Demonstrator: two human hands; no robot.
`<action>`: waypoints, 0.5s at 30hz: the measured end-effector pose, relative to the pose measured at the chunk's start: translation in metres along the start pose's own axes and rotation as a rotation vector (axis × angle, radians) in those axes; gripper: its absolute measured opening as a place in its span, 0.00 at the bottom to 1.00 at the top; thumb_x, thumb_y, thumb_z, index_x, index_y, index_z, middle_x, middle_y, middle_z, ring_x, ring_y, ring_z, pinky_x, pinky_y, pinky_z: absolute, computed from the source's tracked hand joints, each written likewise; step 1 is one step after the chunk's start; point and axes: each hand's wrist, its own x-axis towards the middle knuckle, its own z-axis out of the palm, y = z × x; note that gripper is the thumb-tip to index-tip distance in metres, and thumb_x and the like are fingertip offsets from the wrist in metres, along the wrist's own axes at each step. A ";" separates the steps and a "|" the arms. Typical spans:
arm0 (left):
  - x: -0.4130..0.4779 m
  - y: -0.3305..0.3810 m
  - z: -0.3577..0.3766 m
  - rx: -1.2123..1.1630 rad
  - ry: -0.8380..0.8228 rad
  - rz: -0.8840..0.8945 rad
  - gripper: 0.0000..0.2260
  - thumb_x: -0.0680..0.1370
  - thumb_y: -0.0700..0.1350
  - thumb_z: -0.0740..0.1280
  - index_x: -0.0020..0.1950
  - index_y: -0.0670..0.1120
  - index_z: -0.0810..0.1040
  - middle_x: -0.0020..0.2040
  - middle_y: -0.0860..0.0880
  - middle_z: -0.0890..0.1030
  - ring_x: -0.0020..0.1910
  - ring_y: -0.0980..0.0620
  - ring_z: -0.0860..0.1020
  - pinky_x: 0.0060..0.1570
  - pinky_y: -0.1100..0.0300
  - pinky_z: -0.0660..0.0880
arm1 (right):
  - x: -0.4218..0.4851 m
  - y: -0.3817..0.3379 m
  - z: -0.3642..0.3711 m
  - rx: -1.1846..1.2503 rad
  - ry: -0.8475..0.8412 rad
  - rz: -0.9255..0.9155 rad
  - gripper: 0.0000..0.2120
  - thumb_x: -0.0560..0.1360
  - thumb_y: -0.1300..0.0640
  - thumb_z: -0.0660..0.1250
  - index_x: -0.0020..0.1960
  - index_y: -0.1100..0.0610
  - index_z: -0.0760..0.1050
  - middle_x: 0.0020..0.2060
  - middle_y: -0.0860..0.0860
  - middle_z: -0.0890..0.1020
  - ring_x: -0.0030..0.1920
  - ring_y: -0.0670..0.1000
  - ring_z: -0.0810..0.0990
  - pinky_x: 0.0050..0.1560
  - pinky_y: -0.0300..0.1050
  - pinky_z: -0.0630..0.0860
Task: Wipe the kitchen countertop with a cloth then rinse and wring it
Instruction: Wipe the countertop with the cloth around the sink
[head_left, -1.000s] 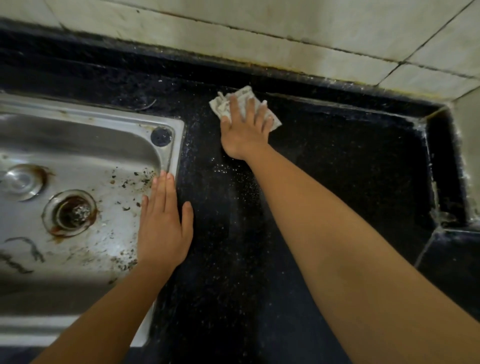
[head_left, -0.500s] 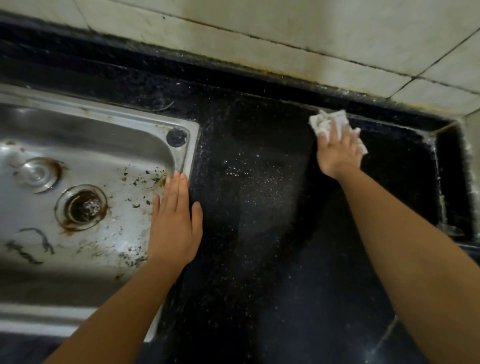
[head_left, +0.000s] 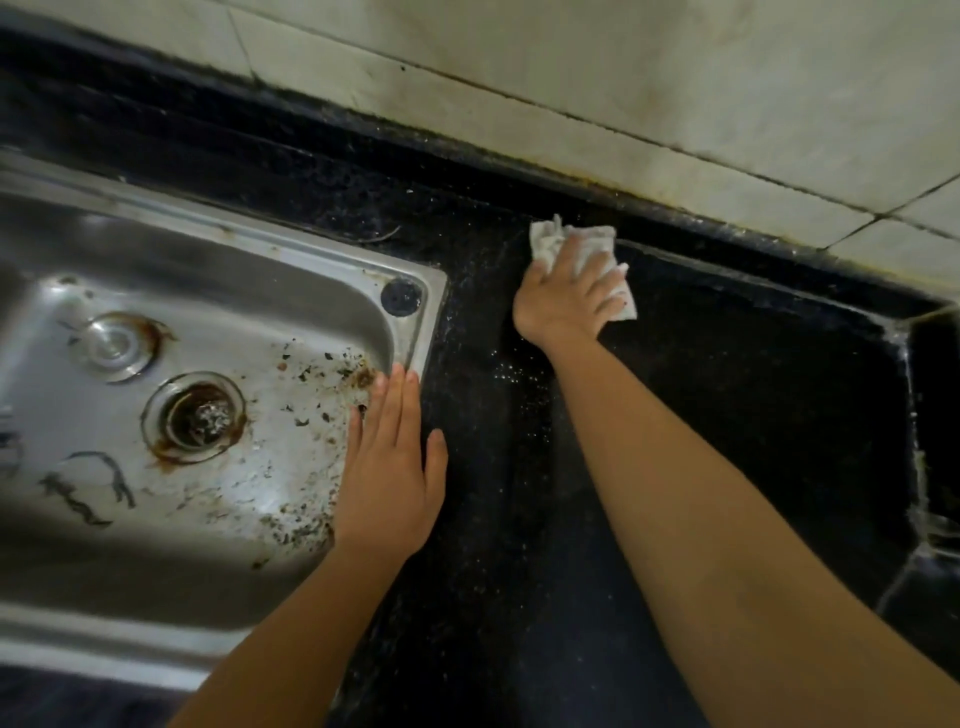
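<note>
A white crumpled cloth (head_left: 602, 249) lies on the black speckled countertop (head_left: 753, 395) near its back edge. My right hand (head_left: 563, 299) presses flat on the cloth, fingers spread over it. My left hand (head_left: 389, 467) rests flat with its fingers together on the right rim of the steel sink (head_left: 410, 343), the thumb on the black counter. It holds nothing. Pale crumbs speckle the counter just below my right wrist.
The sink basin has a rusty drain (head_left: 200, 415), a round plug (head_left: 111, 345) and dark debris along its right side. A tiled wall (head_left: 623, 88) runs behind the counter. A raised black edge (head_left: 919, 395) borders the counter on the right.
My right hand has slid the cloth back to the left along the rear of the counter, after sweeping right half a second ago. My left hand has stayed on the sink rim.
</note>
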 end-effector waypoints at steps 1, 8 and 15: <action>0.000 0.000 0.000 -0.003 0.002 0.000 0.28 0.79 0.56 0.41 0.78 0.46 0.44 0.78 0.51 0.45 0.76 0.55 0.40 0.74 0.54 0.40 | -0.004 -0.013 0.005 0.002 -0.017 -0.044 0.28 0.83 0.46 0.43 0.78 0.50 0.35 0.77 0.58 0.36 0.75 0.62 0.30 0.72 0.60 0.32; 0.000 -0.001 0.003 -0.008 0.031 0.012 0.28 0.80 0.54 0.44 0.78 0.45 0.48 0.78 0.50 0.49 0.77 0.55 0.43 0.74 0.54 0.42 | -0.025 -0.076 0.022 0.007 -0.223 -0.351 0.26 0.83 0.46 0.42 0.78 0.44 0.36 0.76 0.54 0.33 0.74 0.60 0.27 0.71 0.59 0.29; 0.000 0.001 0.002 -0.017 0.028 0.007 0.28 0.80 0.55 0.42 0.78 0.46 0.48 0.78 0.51 0.48 0.77 0.56 0.43 0.74 0.54 0.42 | 0.003 -0.024 -0.002 -0.237 -0.209 -0.591 0.24 0.83 0.43 0.40 0.78 0.40 0.39 0.78 0.48 0.38 0.76 0.53 0.32 0.73 0.51 0.33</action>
